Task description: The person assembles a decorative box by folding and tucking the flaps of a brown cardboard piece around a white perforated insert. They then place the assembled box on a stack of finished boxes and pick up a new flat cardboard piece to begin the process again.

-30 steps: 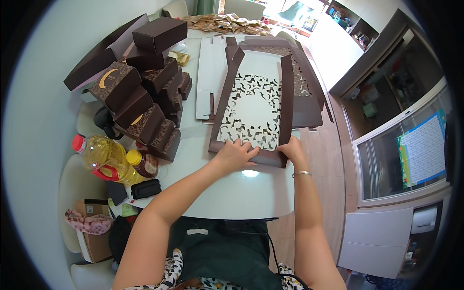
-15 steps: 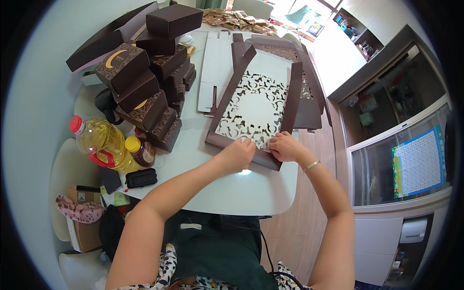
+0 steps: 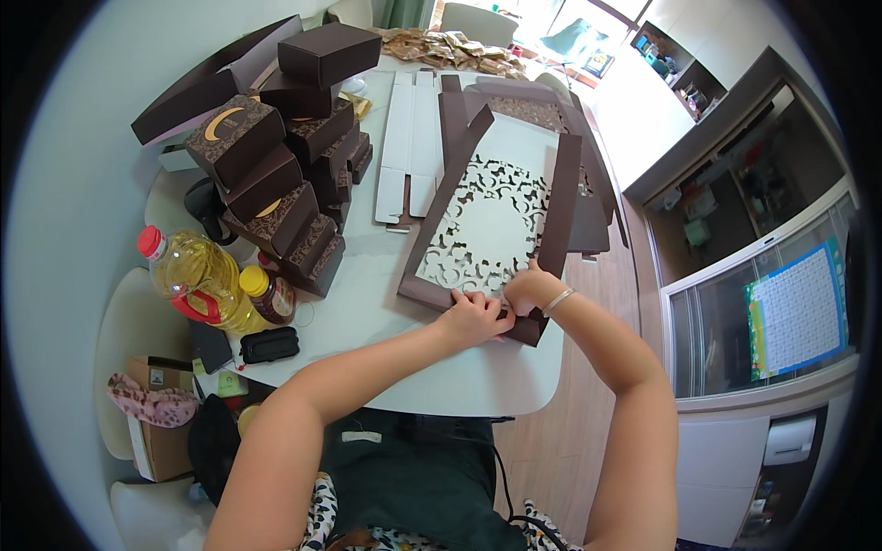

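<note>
"Yellow and big, the oil bottle [image 3: 197,275] is on the left. What is beside it?"

"A little jar [image 3: 273,298] with a yellow lid. Behind them is a tall heap of brown boxes [image 3: 265,184]."

"And to the right of the heap?"

"A long white card [image 3: 395,147] lies on the white table [image 3: 441,381]."

"Where is the left hand [image 3: 473,320]?"

"At the near end of the open box [image 3: 560,202]. It is about half closed, and its fingers bend over the near edge."

"What is the open box like?"

"It lies on the right part of the table, turned a bit. Its sides are brown, and its inside is white with curly dark shapes."

"And the right hand [image 3: 533,289]?"

"It is curled up in the near right corner of the open box. I can't tell if it pinches anything, because its fingertips are hidden. A silver band [image 3: 558,301] is on the wrist."
</note>
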Available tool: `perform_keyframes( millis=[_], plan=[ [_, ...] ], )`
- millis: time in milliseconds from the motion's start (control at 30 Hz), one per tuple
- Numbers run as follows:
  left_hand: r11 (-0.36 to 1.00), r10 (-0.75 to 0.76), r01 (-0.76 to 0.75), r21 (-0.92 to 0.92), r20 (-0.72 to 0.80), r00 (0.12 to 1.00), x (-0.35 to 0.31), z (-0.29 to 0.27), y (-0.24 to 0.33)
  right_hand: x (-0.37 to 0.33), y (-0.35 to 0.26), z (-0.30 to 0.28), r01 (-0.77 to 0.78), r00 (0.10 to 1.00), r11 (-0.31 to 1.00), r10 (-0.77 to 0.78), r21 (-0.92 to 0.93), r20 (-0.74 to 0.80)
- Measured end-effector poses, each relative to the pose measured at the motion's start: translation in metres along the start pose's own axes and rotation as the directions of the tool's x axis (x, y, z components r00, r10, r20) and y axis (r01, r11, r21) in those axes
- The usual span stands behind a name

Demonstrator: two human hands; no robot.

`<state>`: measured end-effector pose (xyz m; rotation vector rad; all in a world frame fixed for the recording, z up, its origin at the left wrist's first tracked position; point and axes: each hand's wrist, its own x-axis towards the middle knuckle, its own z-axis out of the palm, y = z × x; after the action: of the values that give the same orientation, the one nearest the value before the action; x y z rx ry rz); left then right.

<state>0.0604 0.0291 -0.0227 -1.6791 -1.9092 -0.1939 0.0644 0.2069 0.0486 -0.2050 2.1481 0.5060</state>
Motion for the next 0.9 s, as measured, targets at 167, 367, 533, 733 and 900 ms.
perform_keyframes(
  millis=[167,367,533,733,900],
  plan=[
    [0.999,-0.044,0.044,-0.001,0.018,0.999,0.003,-0.002,0.007,0.01,-0.001,0.003,-0.009,0.998,0.998,0.005,0.06,0.06],
    [0.999,-0.053,0.052,0.013,0.038,0.998,0.007,0.0,0.009,0.014,0.009,0.005,0.005,0.986,0.997,-0.017,0.071,0.165],
    [0.995,-0.092,0.095,-0.041,0.066,0.994,0.007,0.001,0.01,0.003,-0.008,-0.006,-0.093,0.992,0.992,0.099,-0.084,0.077],
    [0.998,-0.065,0.067,-0.014,0.107,0.992,0.013,0.0,0.02,0.028,-0.007,0.034,-0.265,0.964,0.944,0.266,-0.195,-0.023],
    [0.999,-0.051,0.05,0.01,0.145,0.988,0.012,0.003,0.021,-0.003,-0.029,-0.006,-0.36,0.929,0.883,0.37,-0.302,-0.023]
  ],
)
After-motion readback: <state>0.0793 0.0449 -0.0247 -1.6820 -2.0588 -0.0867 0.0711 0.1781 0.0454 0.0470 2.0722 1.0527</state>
